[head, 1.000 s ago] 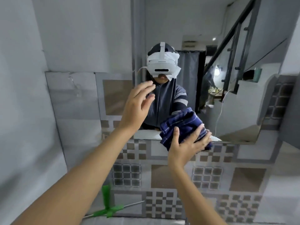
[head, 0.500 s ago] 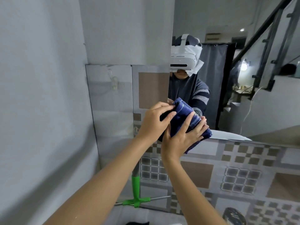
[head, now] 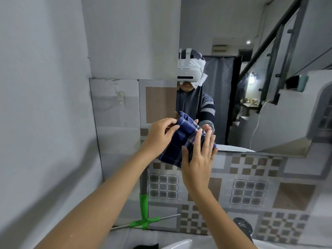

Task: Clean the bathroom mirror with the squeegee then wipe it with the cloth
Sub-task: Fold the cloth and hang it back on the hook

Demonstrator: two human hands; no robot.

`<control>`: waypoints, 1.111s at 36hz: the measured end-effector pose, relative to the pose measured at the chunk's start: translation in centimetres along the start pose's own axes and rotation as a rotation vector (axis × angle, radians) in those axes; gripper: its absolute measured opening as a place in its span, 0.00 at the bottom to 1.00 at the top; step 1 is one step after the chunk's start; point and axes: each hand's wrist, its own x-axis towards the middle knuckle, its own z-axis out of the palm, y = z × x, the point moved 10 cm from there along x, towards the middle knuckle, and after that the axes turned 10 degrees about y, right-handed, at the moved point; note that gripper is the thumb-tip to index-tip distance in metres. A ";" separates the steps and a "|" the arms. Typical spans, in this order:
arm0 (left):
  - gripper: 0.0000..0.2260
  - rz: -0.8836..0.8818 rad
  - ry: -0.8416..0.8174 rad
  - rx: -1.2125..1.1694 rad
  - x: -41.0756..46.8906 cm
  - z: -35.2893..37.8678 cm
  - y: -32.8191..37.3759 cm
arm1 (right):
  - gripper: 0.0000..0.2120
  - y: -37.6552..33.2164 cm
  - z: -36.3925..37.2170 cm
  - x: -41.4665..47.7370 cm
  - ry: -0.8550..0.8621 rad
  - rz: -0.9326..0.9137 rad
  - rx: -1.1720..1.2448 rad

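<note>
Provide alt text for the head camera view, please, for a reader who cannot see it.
Both bare hands hold a folded blue checked cloth against the lower left corner of a wall mirror: left hand gripping its edge, right hand pressed flat. A green squeegee leans against the tiled wall below.

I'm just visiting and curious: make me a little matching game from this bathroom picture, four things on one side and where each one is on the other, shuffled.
Things:
1. cloth
2. squeegee
3. left hand
4. right hand

Places:
A. leaning against the tiled wall, low down by the sink
B. fingers spread flat over the cloth's right side
C. pinching the cloth's upper left edge
D. held between both hands at the mirror's lower left corner

Pairs: 1-D, 2-A, 3-C, 4-B
</note>
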 end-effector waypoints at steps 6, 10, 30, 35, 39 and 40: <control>0.08 0.009 -0.122 -0.019 -1.0 -1.0 1.4 | 0.24 -2.2 -1.7 0.4 -0.167 -0.016 0.282; 0.10 0.063 -0.288 0.044 -2.2 -2.2 2.2 | 0.20 -4.3 -2.0 0.3 -0.380 0.041 0.479; 0.07 -0.367 -0.106 -0.051 -12.1 -9.2 -2.2 | 0.04 -11.3 -2.6 1.4 -0.493 -0.033 0.556; 0.06 -0.417 0.008 -0.142 -10.9 -11.5 -3.0 | 0.05 -13.1 -1.3 3.2 -0.520 -0.122 0.468; 0.07 -0.375 0.205 -0.175 -7.3 -15.1 -3.4 | 0.05 -14.0 0.2 5.7 -0.494 -0.112 0.433; 0.07 -0.352 0.236 -0.145 -6.3 -15.9 -3.5 | 0.04 -14.4 0.7 6.4 -0.480 -0.117 0.425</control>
